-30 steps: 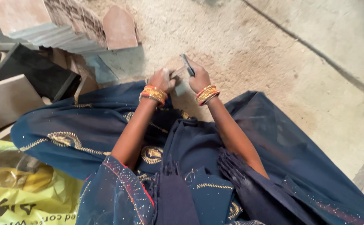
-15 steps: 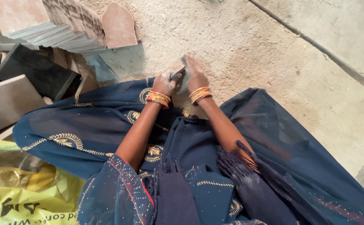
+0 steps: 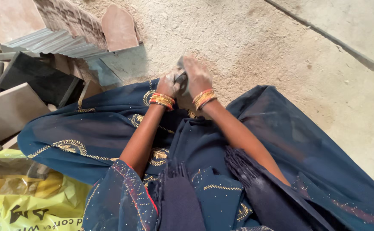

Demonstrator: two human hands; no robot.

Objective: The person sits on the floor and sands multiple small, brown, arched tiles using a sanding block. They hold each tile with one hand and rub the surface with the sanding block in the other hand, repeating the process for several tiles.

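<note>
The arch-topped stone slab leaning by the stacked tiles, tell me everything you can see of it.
The arch-topped slab is a flat, pinkish-brown piece that looks like cut stone, with a rounded peak and straight sides. It stands nearly upright, leaning back against the row of stacked tiles. Its lower edge rests on the dusty sandy floor. Neither hand touches it.

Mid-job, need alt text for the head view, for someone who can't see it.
Both dusty hands, left hand and right hand, press together on a small grey piece over the sandy floor. Stacked stone tiles lie to the left.
</note>
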